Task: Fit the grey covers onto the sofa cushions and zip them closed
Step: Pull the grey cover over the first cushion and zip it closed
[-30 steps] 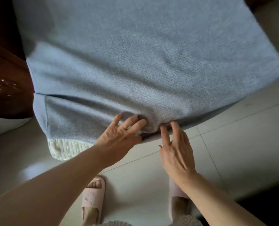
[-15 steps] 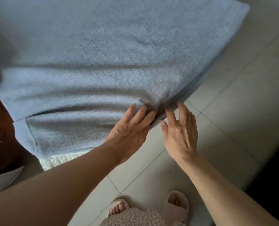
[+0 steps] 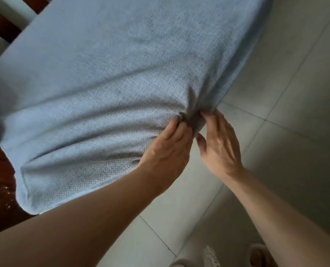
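Soft daylight, mild blur, wide-angle edge distortion

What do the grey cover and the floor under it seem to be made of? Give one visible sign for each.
Grey cover: probably woven fabric, matte; a coarse weave shows and it puckers where both hands pinch it. Floor: likely glazed tile, pale with a soft sheen; straight grout lines cross it.
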